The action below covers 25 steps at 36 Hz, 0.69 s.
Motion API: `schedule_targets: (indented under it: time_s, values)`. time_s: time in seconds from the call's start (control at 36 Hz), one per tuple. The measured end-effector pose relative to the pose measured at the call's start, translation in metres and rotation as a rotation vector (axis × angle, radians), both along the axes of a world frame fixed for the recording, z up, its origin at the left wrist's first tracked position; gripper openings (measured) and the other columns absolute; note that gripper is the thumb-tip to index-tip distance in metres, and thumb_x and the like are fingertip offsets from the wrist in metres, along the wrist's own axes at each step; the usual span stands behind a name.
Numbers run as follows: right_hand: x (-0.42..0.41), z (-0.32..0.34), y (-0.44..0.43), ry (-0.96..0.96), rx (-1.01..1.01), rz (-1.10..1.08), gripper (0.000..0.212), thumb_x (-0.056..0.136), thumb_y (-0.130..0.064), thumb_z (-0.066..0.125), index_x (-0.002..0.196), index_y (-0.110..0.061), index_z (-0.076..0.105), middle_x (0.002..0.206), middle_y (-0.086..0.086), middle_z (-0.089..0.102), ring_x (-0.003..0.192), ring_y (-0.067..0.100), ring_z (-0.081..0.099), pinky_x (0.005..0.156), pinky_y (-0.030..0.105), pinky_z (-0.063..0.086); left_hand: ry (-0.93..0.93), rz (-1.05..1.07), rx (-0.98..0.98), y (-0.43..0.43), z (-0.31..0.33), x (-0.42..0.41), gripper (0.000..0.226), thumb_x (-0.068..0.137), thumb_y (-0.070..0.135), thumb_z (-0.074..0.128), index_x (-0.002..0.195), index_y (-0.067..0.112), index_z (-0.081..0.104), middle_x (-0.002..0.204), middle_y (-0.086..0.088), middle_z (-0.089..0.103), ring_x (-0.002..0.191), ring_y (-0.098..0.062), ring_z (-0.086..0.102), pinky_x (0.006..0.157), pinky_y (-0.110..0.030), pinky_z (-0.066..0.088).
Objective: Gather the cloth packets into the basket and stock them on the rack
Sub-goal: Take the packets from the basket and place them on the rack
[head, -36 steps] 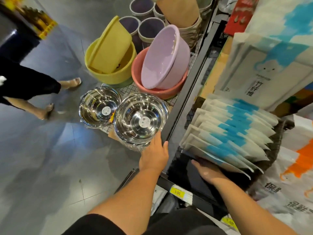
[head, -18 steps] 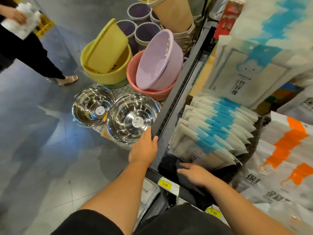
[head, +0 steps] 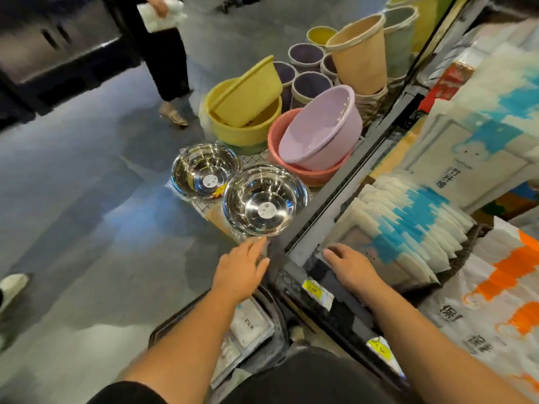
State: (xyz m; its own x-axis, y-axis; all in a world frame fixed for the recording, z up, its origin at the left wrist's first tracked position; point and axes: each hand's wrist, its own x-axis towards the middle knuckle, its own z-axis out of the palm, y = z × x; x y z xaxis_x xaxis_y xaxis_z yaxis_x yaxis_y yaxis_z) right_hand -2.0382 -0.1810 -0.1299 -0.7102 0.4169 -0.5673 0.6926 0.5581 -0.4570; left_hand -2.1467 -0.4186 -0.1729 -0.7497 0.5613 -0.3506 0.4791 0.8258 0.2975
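A row of white-and-blue cloth packets stands overlapped in a dark tray on the black rack shelf. My right hand lies flat, fingers straight, on the nearest packet at the front of that row. My left hand hovers open just left of the rack's upright post, touching nothing that I can make out. Below my arms sits a dark basket with a few white packets inside.
Two steel bowls rest on a low wire stand to the left of the rack, with yellow, pink and purple plastic basins and buckets behind. Larger white-and-orange packets fill the shelf at right. A person walks on the grey floor at the back.
My left hand has come off the rack post and drawn back a little. My right hand moved up from the shelf floor onto the front packet. The passer-by walked further away.
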Motion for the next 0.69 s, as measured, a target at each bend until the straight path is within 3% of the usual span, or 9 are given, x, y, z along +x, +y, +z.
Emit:
schedule_targets:
  time_s: [0.11,0.22,0.31,0.42,0.53,0.61,0.69]
  values:
    - [-0.017,0.012,-0.029,0.076,0.114,0.079,0.052,0.103,-0.047,0.046,0.145,-0.017,0.046,0.129,0.010,0.064,0.117,0.029,0.059,0.092,0.039,0.047,0.044,0.109,-0.061,-0.066,-0.001,0.008,0.061,0.102,0.053,0.032,0.157,0.031,0.020,0.157,-0.001,0.035,0.138,-0.026,0.040,0.104,-0.046,0.042]
    - [-0.033,0.018,-0.064,0.176,0.279,0.295,0.052,0.102,-0.045,0.050,0.141,-0.010,0.048,0.140,0.012,0.055,0.123,0.030,0.054,0.100,0.042,0.044,0.065,0.270,-0.103,-0.132,-0.002,0.023,0.061,0.103,0.052,0.032,0.158,0.028,0.020,0.161,-0.002,0.027,0.145,-0.025,0.030,0.113,-0.045,0.033]
    - [-0.045,0.016,-0.093,0.200,0.383,0.472,0.058,0.102,-0.045,0.050,0.149,-0.012,0.043,0.153,0.008,0.044,0.140,0.027,0.040,0.114,0.040,0.033,0.061,0.361,-0.120,-0.178,-0.005,0.034,0.062,0.103,0.052,0.032,0.158,0.027,0.019,0.163,-0.003,0.024,0.147,-0.024,0.026,0.114,-0.044,0.030]
    - [-0.058,0.004,-0.132,0.157,0.448,0.660,0.060,0.104,-0.044,0.044,0.155,-0.014,0.034,0.162,0.007,0.030,0.148,0.027,0.025,0.119,0.038,0.025,0.045,0.458,-0.144,-0.226,-0.010,0.050,0.063,0.103,0.052,0.033,0.158,0.024,0.020,0.163,-0.004,0.023,0.147,-0.025,0.026,0.115,-0.044,0.030]
    - [-0.065,-0.017,-0.173,0.132,0.559,0.829,0.059,0.102,-0.050,0.043,0.151,-0.018,0.039,0.157,0.006,0.038,0.145,0.028,0.032,0.119,0.044,0.024,0.028,0.553,-0.164,-0.263,-0.019,0.068,0.063,0.103,0.053,0.034,0.157,0.023,0.022,0.163,-0.005,0.024,0.146,-0.027,0.030,0.114,-0.045,0.028]
    - [-0.066,-0.039,-0.198,0.139,0.660,0.918,0.061,0.100,-0.051,0.044,0.150,-0.017,0.040,0.157,0.009,0.038,0.150,0.031,0.024,0.124,0.052,0.003,0.013,0.608,-0.146,-0.282,-0.032,0.084,0.062,0.102,0.050,0.039,0.154,0.019,0.030,0.158,-0.008,0.035,0.142,-0.029,0.035,0.111,-0.047,0.031]
    - [-0.072,-0.065,-0.217,0.131,0.605,0.972,0.060,0.099,-0.049,0.048,0.148,-0.015,0.041,0.157,0.011,0.038,0.148,0.032,0.027,0.125,0.050,0.014,-0.004,0.661,-0.153,-0.298,-0.054,0.097,0.062,0.102,0.051,0.038,0.155,0.019,0.030,0.157,-0.008,0.034,0.142,-0.030,0.034,0.110,-0.048,0.032]
